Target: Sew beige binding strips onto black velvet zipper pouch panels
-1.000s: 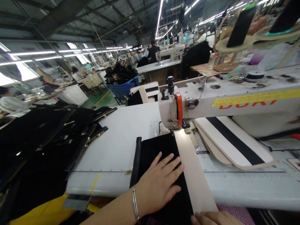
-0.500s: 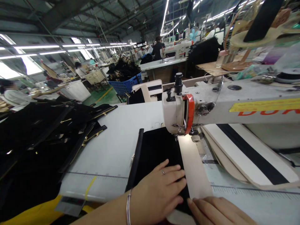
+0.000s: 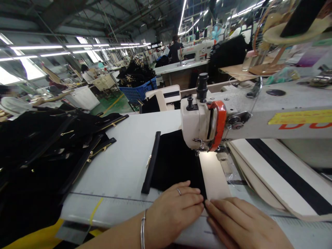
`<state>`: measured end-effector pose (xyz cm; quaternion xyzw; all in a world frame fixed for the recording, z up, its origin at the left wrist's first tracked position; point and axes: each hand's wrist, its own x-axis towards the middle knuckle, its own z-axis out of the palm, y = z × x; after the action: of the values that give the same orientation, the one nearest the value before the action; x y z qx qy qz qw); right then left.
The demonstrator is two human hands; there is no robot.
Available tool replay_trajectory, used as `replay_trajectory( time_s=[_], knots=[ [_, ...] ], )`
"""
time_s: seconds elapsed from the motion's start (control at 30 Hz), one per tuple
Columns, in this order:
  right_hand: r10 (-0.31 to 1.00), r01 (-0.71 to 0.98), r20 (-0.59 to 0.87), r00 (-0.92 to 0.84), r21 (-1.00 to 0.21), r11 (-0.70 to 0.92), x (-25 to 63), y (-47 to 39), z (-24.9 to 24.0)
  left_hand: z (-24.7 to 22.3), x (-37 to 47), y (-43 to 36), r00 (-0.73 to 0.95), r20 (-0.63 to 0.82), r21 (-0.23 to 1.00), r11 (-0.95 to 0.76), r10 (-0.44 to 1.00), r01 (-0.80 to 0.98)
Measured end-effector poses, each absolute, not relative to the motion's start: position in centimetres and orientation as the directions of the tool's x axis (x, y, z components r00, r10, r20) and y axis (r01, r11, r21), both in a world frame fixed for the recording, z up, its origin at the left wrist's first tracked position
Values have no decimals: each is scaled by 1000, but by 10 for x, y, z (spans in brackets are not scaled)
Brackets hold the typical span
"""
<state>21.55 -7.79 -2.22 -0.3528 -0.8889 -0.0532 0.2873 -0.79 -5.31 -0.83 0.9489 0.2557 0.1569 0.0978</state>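
Under the sewing machine head (image 3: 199,121) lies a black fabric piece (image 3: 175,162), its right edge along a pale beige strip (image 3: 214,176). A dark band with a metal zipper pull (image 3: 148,161) runs down the fabric's left side. My left hand (image 3: 173,211), with a ring and bracelet, rests flat on the fabric's near end, fingers stretched toward the seam. My right hand (image 3: 241,221) is closed at the near end of the beige strip, fingers together and the thumb side lower. Both hands' fingertips nearly meet at the seam. The needle area is partly hidden.
A heap of black zippered pieces (image 3: 52,152) covers the left of the white table (image 3: 121,155). Beige-and-white panels with a black stripe (image 3: 282,173) lie under the machine arm. Beyond stand a blue crate (image 3: 138,92) of black pieces and another sewing machine (image 3: 198,52). People work farther back.
The black fabric and beige strip have moved away from me under the machine head, exposing the fabric's near edge. My right hand has moved forward and closer to the left hand's fingertips.
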Motion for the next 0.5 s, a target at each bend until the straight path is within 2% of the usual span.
replay_trajectory(
  time_s=[0.17, 0.5],
  knots=[
    [647, 672, 498, -577, -161, 723, 219, -69, -29, -6, -6, -36, 837, 209, 216, -859, 505, 464],
    [737, 746, 419, -530, -182, 640, 215, -42, -32, -7, -4, -3, 839, 216, 127, -866, 500, 483]
  ],
)
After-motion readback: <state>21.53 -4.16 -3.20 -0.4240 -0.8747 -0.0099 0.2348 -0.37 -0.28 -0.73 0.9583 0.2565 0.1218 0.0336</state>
